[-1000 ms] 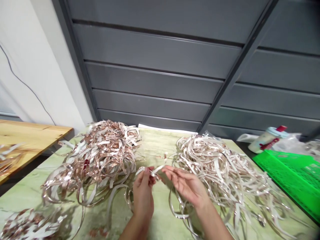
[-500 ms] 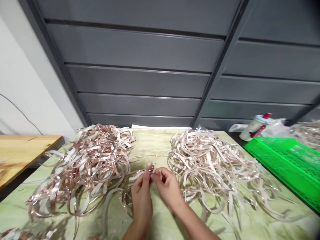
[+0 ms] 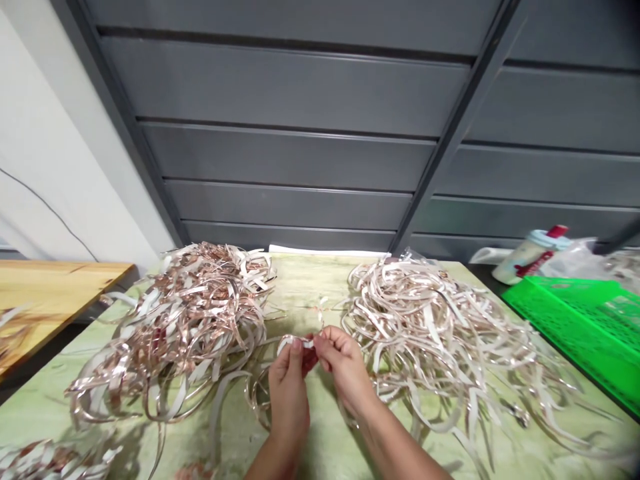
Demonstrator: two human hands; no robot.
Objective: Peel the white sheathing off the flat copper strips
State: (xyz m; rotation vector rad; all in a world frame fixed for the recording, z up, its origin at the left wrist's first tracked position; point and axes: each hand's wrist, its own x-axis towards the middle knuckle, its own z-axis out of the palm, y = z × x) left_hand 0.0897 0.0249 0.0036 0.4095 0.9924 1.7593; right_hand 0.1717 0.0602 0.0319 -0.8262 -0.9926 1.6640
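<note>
My left hand (image 3: 290,387) pinches a shiny rose-gold and white strap (image 3: 287,341) between thumb and fingers, near the middle of the table. Close against it, my right hand (image 3: 345,367) has its thumb and forefinger closed on the same strap's end. A small whitish bit (image 3: 321,308) sticks up just beyond my right fingertips; I cannot tell whether it is part of the strap. To the left lies a heap of tangled rose-gold and white straps (image 3: 200,327). Another heap of paler straps (image 3: 425,320) lies to the right.
Bright green plastic baskets (image 3: 575,327) stand at the right, with a cup with a red lid top (image 3: 525,253) behind them. A wooden board (image 3: 60,287) is at the left. More strips (image 3: 50,460) lie at the lower left. A grey panelled wall (image 3: 295,160) rises behind the table.
Both hands stay together on the strap; my fingers have shifted slightly along it. A whitish bit now sticks up past my right fingertips. The whole view has shifted slightly.
</note>
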